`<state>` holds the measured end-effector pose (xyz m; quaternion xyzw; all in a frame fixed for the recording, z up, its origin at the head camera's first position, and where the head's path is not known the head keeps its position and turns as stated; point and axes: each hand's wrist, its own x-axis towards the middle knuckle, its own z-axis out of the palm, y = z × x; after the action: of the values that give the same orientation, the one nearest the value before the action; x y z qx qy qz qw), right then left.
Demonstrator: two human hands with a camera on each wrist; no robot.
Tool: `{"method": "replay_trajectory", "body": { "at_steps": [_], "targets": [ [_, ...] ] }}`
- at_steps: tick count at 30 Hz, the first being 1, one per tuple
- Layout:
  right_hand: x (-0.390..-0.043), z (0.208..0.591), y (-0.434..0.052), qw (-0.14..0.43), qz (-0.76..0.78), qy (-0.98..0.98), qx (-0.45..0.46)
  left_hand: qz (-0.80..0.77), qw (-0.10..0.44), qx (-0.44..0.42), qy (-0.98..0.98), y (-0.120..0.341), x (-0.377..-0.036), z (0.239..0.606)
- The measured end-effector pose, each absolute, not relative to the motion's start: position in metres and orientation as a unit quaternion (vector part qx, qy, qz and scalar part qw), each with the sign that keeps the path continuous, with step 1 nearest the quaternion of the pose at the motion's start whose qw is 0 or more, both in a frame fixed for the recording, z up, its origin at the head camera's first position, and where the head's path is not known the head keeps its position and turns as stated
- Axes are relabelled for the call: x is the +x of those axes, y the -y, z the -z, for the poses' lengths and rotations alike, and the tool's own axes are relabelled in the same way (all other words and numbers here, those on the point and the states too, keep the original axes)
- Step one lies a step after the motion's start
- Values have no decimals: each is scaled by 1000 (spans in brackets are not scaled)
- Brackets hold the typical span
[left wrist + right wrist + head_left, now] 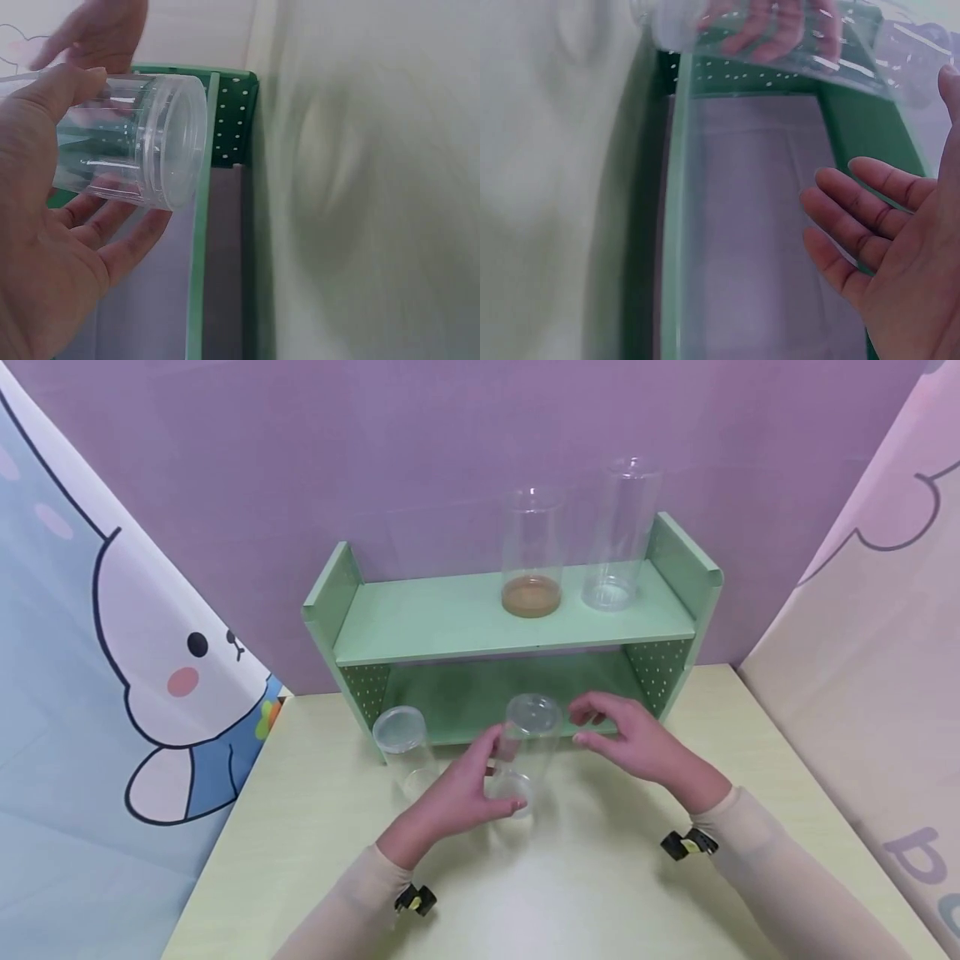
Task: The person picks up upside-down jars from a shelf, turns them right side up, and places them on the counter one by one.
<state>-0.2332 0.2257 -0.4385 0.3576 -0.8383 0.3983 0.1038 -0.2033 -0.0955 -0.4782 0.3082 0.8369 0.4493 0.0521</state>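
A clear plastic jar [531,739] is gripped in my left hand [461,789], with the thumb on one side and the fingers round the other. The jar's ridged round end [176,142] faces the table in the left wrist view, with a gap between them. To the right of this jar, my right hand [630,739] hovers with fingers spread and loosely bent, touching nothing. A second clear jar [405,747] stands on the table left of my left hand, its lower part partly behind that hand.
A green two-tier shelf [427,618] stands on the pale table [300,860] against a purple backdrop. On its upper board are a clear jar with brown content at the bottom [532,597] and a taller clear jar [618,543]. Printed cloths hang on both sides.
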Motion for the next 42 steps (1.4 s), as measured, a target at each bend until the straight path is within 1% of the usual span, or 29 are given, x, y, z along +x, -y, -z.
{"method": "replay_trajectory", "body": {
  "at_steps": [8,14,20,27,31,38,42],
  "targets": [
    [-229,423,-215,111,-420,811,392,-445,71,316,-835,90,-202,485],
    [-226,420,-209,103,-416,811,398,-437,78,324,-835,89,-202,491],
    [-222,416,-204,82,-398,828,387,-438,79,337,-830,88,-201,493],
    [-215,410,-199,41,-395,841,368,-438,81,341,-828,85,-200,495],
    [-213,410,-195,27,-394,843,364,-437,86,339,-829,85,-200,496],
    [-213,410,-195,44,-400,835,376,-435,71,348,-828,83,-200,499],
    [-215,408,-197,64,-414,824,382,-443,76,342,-825,83,-200,502]
  ]
}}
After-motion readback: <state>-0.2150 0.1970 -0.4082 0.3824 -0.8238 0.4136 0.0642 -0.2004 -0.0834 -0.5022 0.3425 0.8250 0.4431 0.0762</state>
